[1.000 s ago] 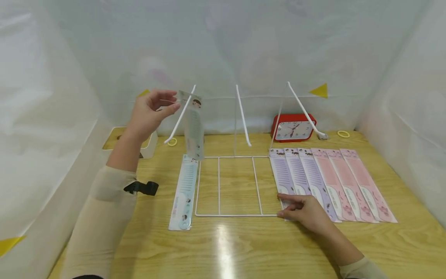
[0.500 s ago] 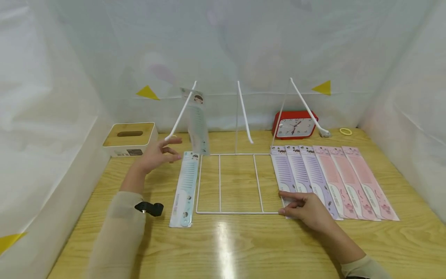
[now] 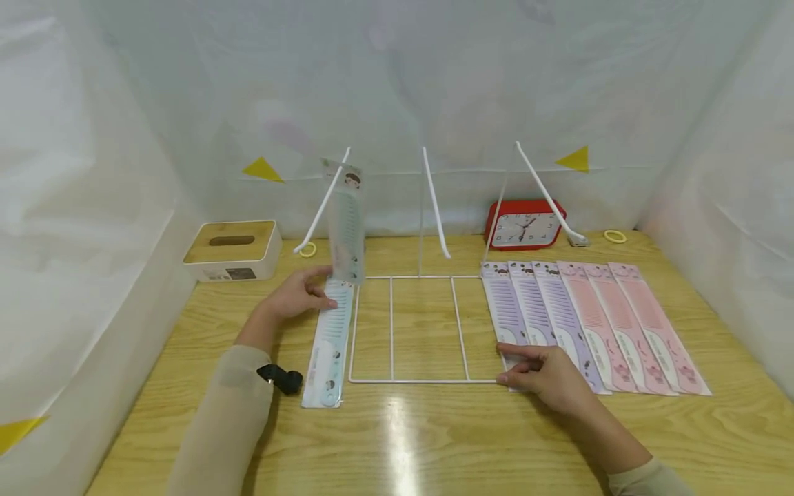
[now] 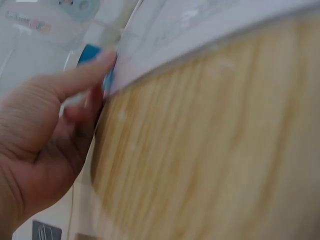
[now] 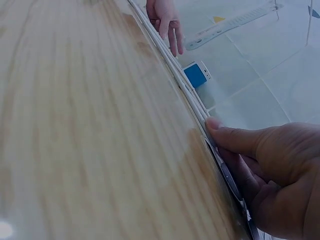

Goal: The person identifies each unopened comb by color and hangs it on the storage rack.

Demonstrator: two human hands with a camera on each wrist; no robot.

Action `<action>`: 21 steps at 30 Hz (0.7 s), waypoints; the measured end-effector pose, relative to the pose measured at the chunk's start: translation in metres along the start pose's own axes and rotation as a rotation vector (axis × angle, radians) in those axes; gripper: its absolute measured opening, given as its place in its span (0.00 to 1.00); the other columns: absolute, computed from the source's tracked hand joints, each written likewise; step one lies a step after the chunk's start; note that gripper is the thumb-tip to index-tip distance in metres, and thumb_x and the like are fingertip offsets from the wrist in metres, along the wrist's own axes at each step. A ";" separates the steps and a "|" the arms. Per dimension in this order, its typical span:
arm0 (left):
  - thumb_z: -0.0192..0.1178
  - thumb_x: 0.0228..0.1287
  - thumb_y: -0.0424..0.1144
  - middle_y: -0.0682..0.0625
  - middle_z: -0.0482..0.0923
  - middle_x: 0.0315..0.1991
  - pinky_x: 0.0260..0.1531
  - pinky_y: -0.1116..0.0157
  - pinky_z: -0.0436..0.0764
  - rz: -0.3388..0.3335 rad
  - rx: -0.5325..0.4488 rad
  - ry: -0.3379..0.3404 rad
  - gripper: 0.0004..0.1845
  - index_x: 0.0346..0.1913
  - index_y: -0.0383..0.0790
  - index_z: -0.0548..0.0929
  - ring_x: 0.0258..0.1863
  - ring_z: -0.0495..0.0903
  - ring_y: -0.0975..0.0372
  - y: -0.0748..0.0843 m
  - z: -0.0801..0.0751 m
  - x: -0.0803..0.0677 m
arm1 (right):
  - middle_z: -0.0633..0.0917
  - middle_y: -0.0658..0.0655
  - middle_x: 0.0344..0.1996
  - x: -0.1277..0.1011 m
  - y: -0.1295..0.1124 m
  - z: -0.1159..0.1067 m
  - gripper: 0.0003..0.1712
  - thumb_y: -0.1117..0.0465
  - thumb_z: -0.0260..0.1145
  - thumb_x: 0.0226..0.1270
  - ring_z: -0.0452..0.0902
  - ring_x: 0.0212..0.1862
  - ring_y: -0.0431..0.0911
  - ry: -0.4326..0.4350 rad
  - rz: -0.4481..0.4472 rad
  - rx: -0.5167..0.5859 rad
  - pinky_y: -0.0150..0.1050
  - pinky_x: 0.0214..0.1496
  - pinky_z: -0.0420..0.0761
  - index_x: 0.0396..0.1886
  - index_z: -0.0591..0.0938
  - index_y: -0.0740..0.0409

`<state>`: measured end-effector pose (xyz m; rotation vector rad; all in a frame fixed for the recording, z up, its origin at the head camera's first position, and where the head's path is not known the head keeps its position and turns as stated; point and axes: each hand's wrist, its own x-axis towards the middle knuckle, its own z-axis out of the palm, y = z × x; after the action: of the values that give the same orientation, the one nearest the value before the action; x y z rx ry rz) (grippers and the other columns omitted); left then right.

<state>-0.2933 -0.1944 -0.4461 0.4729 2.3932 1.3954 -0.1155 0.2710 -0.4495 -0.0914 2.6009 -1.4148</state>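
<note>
A white wire rack [image 3: 409, 380] stands on the wooden table, with three slanted arms rising from its flat base. One clear-packed comb [image 3: 345, 220] hangs from the left arm. A light blue comb pack [image 3: 327, 341] lies flat just left of the base. My left hand [image 3: 324, 291] rests with straight fingers on that pack's far end, and the left wrist view shows the left hand [image 4: 75, 100] touching its edge. My right hand [image 3: 505, 365] presses on the base's near right corner and the end of a purple comb pack [image 3: 505, 310]. It appears in the right wrist view as the right hand [image 5: 225, 135] against the wire.
Three purple and three pink comb packs [image 3: 626, 324] lie side by side right of the rack. A red clock [image 3: 524, 226] stands at the back, a wooden-topped tissue box [image 3: 231, 249] at the left. Two yellow rings [image 3: 615, 237] lie near the back. White sheeting walls the table in.
My left hand let go of the comb pack hanging on the left arm, came down, and now touches the blue pack on the table. The right hand stayed put.
</note>
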 end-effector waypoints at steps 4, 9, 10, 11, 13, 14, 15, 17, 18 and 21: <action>0.73 0.58 0.34 0.33 0.74 0.65 0.38 0.72 0.80 -0.010 0.081 0.081 0.39 0.71 0.33 0.69 0.39 0.81 0.59 0.005 0.005 0.000 | 0.90 0.52 0.28 -0.001 -0.001 0.001 0.35 0.54 0.79 0.53 0.83 0.29 0.39 0.001 -0.002 0.008 0.26 0.27 0.79 0.62 0.82 0.58; 0.72 0.58 0.32 0.36 0.81 0.56 0.38 0.71 0.77 -0.035 0.139 0.139 0.26 0.60 0.32 0.80 0.41 0.76 0.57 0.008 0.005 -0.004 | 0.90 0.52 0.28 -0.002 -0.003 0.003 0.34 0.55 0.78 0.55 0.82 0.29 0.37 -0.008 -0.021 -0.006 0.25 0.27 0.78 0.62 0.81 0.59; 0.72 0.58 0.32 0.38 0.83 0.53 0.39 0.71 0.78 -0.043 0.138 0.149 0.24 0.58 0.33 0.82 0.41 0.77 0.58 0.008 0.005 -0.005 | 0.90 0.52 0.28 -0.002 -0.003 0.003 0.33 0.55 0.78 0.55 0.81 0.29 0.36 -0.005 -0.025 -0.008 0.25 0.27 0.78 0.62 0.82 0.58; 0.72 0.59 0.33 0.39 0.84 0.51 0.39 0.71 0.78 -0.047 0.144 0.155 0.22 0.56 0.34 0.83 0.42 0.78 0.58 0.008 0.004 -0.006 | 0.90 0.52 0.28 -0.002 -0.004 0.002 0.33 0.56 0.78 0.55 0.81 0.29 0.36 -0.001 -0.031 -0.013 0.26 0.27 0.78 0.62 0.82 0.58; 0.73 0.59 0.35 0.40 0.85 0.49 0.40 0.71 0.80 -0.044 0.130 0.156 0.21 0.55 0.34 0.84 0.43 0.79 0.59 0.007 0.001 -0.010 | 0.90 0.52 0.28 -0.002 -0.005 0.002 0.32 0.56 0.78 0.55 0.81 0.28 0.36 0.008 -0.028 -0.007 0.26 0.26 0.78 0.61 0.82 0.58; 0.73 0.59 0.36 0.41 0.85 0.49 0.41 0.72 0.81 -0.045 0.106 0.153 0.21 0.54 0.35 0.84 0.43 0.80 0.59 0.007 0.000 -0.011 | 0.90 0.52 0.28 -0.003 -0.005 0.001 0.32 0.56 0.78 0.55 0.81 0.28 0.36 0.011 -0.024 -0.001 0.26 0.26 0.78 0.61 0.82 0.59; 0.73 0.59 0.37 0.40 0.85 0.49 0.41 0.72 0.81 -0.038 0.089 0.144 0.21 0.55 0.35 0.84 0.44 0.80 0.59 0.007 -0.001 -0.013 | 0.90 0.53 0.29 -0.003 -0.005 0.001 0.32 0.56 0.78 0.55 0.82 0.29 0.36 0.011 -0.022 0.003 0.26 0.26 0.79 0.61 0.82 0.59; 0.72 0.60 0.37 0.38 0.83 0.53 0.44 0.72 0.83 -0.021 0.032 0.112 0.23 0.57 0.33 0.82 0.46 0.81 0.59 0.008 -0.004 -0.019 | 0.90 0.54 0.29 -0.003 -0.005 0.001 0.32 0.57 0.78 0.55 0.83 0.29 0.37 0.010 -0.023 0.014 0.26 0.27 0.80 0.60 0.82 0.60; 0.72 0.60 0.37 0.37 0.82 0.55 0.45 0.72 0.84 -0.017 0.000 0.095 0.24 0.58 0.33 0.81 0.48 0.82 0.59 0.010 -0.006 -0.023 | 0.90 0.54 0.29 -0.003 -0.005 0.001 0.32 0.57 0.78 0.55 0.83 0.29 0.37 0.009 -0.026 0.015 0.26 0.27 0.80 0.60 0.82 0.60; 0.71 0.62 0.40 0.38 0.79 0.60 0.51 0.69 0.84 -0.025 -0.065 0.054 0.26 0.61 0.33 0.79 0.51 0.82 0.60 0.022 -0.008 -0.037 | 0.90 0.53 0.28 -0.002 -0.005 0.000 0.32 0.56 0.79 0.55 0.82 0.29 0.36 0.006 -0.037 0.010 0.26 0.26 0.80 0.60 0.82 0.60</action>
<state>-0.2617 -0.2070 -0.4190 0.3924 2.3786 1.4879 -0.1134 0.2682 -0.4451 -0.1351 2.6093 -1.4428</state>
